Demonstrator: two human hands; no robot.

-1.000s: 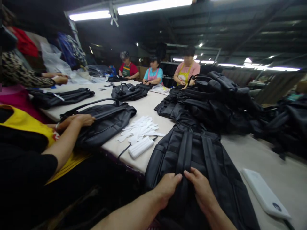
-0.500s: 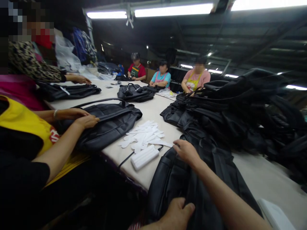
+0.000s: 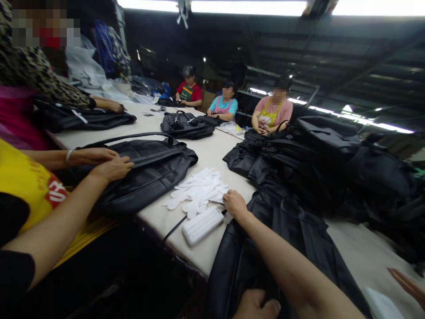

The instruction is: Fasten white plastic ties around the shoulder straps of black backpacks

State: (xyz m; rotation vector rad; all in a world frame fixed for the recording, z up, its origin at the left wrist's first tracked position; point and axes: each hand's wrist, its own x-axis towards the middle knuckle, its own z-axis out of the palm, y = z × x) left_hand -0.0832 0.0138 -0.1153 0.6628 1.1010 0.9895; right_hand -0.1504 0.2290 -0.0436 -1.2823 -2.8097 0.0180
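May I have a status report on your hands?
Right hand at flat white strips, grip unclear. Left hand on black leather-look backpack. White oblong box close by.

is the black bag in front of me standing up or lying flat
Lying flat: the black bag stretches along the table, straps on top.

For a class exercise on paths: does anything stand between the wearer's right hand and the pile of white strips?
Nothing visible does: the right hand is at the right edge of the white strips. The white device lies nearer the camera, not between them.
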